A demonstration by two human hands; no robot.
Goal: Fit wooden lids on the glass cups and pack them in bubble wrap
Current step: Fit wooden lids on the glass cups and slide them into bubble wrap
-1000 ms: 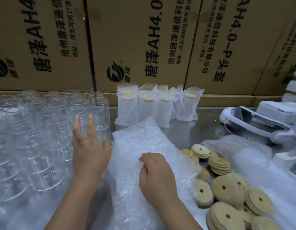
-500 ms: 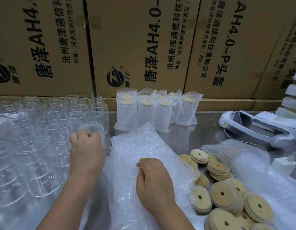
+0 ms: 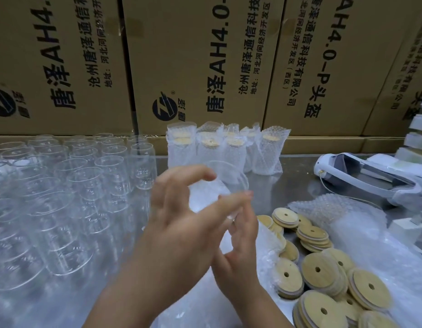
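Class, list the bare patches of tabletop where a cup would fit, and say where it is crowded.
Bare steel table shows between the wrapped cups and the white headset. Crowded: empty glass cups fill the left, wooden lids the right front.

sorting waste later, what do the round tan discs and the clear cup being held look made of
Round tan discs: likely bamboo or wood, matte, visible grain, drilled hole. Clear cup: probably glass, glossy, see-through with bright rim glints.

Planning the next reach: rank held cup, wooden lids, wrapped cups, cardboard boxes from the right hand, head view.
From the right hand:
1. glass cup, at its fingertips, gripped by the left hand.
2. wooden lids, just right.
3. wrapped cups, behind, centre.
4. cardboard boxes, back wall.
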